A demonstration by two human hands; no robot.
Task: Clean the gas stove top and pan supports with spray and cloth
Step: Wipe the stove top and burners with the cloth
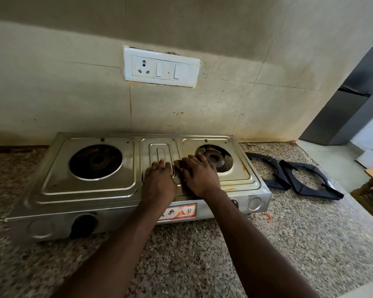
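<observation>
The gas stove [91, 186] sits on the speckled stone table [202, 244], its back edge close to the tiled wall [73, 93]. It is a low two-burner box of pressed stainless sheet: stiff, smooth, probably slippery once wet, and likely light enough to slide if pushed hard from one side. The left burner well [95, 161] looks dark and crusted; the right burner [213, 159] shows its bare ring. Orange-brown stains mark the right front of the top. A black knob [83, 225] juts from the front face.

Both pan supports [293, 175] are already off, lying on the table to the right of the stove, one overlapping the other. They look like rigid black metal frames, heavier for their size, best lifted by an outer bar rather than a prong.

The left hand [159, 181] lies flat and empty on the raised centre panel, fingers together. The right hand [197, 173] rests just beside it, fingers spread wide toward the right burner, also holding nothing.

No spray bottle or cloth is in view, so wiping seems not yet begun. When scrubbing, one palm steadying the centre panel should keep the stove from skating. A switch plate [162, 66] sits on the wall above, worth keeping dry.
</observation>
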